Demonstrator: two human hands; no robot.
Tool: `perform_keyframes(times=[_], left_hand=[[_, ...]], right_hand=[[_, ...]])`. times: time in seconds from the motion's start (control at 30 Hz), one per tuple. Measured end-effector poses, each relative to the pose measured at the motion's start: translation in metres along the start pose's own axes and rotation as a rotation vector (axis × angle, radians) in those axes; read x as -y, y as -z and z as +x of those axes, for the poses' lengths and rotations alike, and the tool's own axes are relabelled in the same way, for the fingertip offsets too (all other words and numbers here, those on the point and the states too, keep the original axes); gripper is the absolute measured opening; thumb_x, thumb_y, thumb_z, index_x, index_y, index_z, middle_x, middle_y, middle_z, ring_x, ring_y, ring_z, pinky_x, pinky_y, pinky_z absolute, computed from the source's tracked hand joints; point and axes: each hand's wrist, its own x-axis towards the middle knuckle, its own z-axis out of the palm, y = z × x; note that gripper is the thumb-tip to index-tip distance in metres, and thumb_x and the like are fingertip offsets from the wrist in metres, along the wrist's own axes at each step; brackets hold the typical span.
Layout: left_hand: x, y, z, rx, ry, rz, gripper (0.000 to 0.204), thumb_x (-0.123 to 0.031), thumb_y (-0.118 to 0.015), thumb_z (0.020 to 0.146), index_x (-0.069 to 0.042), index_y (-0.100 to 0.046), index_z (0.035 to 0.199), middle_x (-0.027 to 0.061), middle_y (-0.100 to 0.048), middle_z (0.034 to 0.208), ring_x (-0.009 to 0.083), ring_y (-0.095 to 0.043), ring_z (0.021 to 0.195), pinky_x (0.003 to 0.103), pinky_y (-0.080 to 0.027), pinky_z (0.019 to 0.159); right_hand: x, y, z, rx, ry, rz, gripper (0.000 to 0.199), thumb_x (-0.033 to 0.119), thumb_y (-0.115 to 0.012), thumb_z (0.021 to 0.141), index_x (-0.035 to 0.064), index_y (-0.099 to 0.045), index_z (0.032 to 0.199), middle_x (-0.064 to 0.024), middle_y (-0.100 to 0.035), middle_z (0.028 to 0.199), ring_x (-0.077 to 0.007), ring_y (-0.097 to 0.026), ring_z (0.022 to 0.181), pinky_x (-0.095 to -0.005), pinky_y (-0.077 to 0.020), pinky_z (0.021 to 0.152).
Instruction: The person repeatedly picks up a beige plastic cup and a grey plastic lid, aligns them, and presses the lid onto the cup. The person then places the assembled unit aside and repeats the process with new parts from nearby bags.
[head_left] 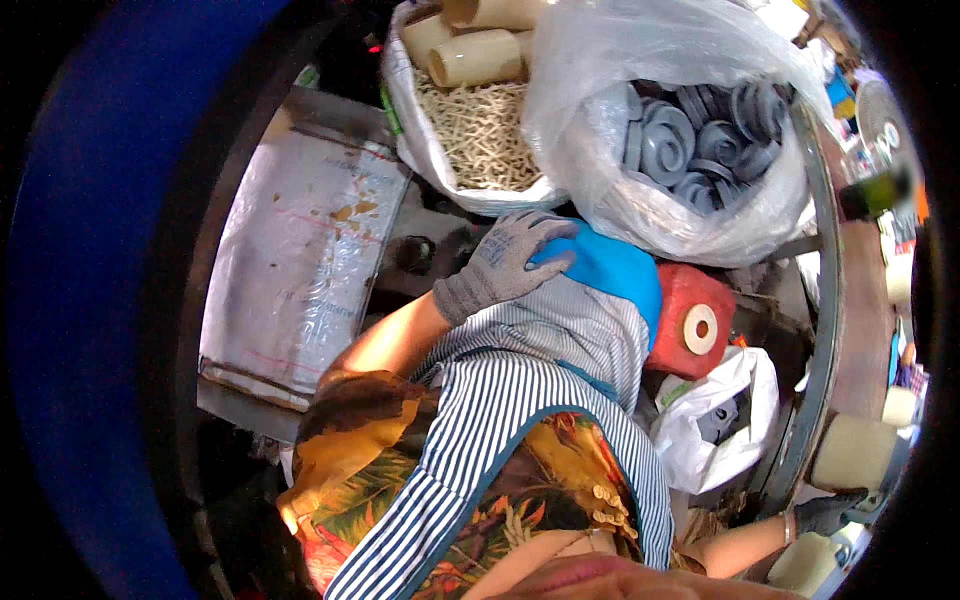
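Observation:
My left hand (505, 260), in a grey knitted glove, lies on a blue cloth (610, 270) across my lap. Its fingers are spread and nothing shows in them. Far out at the lower right, my right hand (828, 512) wears a dark glove and reaches among cream-coloured blocks. One cream block (853, 452) is just above it, another cream block (803, 565) just below. The fingers of that hand are small and partly hidden, so what they hold, if anything, does not show. A striped apron (490, 400) covers my front.
Ahead stands a white sack (400, 100) of thin pale sticks, with cream tubes (475, 60) on top. Beside it a clear plastic bag (590, 190) holds grey round parts (665, 140). A red container (690, 300), a small white bag (720, 440) and a plastic-covered panel (290, 260) surround me.

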Motion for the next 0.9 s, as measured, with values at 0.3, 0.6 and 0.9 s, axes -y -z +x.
perform_keyframes(times=[0.3,0.6,0.9], left_hand=[[0.136,0.036,-0.066,-0.649,0.51,0.352,0.069,-0.035,-0.071,0.081,-0.004,-0.043,0.137,0.0213,-0.049,0.134,0.0342,-0.048,0.124,0.046,-0.041,0.103],[0.277,0.132,-0.155,-0.866,1.627,0.533,0.115,-0.079,-0.06,0.068,-0.002,-0.029,0.148,0.0264,-0.029,0.151,0.0411,-0.028,0.14,0.049,-0.03,0.111],[0.283,0.104,-0.225,-1.042,1.549,0.088,0.08,-0.057,-0.065,0.079,0.0,-0.049,0.133,0.0252,-0.046,0.138,0.0364,-0.044,0.126,0.044,-0.037,0.104]], right_hand=[[-0.076,-0.017,0.104,-0.161,-0.125,-0.529,0.057,0.014,-0.051,0.097,0.0061,-0.031,0.149,-0.0266,-0.048,0.136,-0.0349,-0.057,0.114,-0.0429,-0.0479,0.096],[0.13,-0.094,0.031,-0.217,0.637,-0.035,0.049,0.022,-0.062,0.093,0.0044,-0.049,0.136,-0.0204,-0.049,0.139,-0.0383,-0.047,0.128,-0.0473,-0.0393,0.105],[0.184,-0.091,0.019,-0.047,0.808,0.066,0.047,0.02,-0.061,0.09,0.0093,-0.053,0.135,-0.0168,-0.047,0.143,-0.0375,-0.045,0.13,-0.0471,-0.039,0.105]])
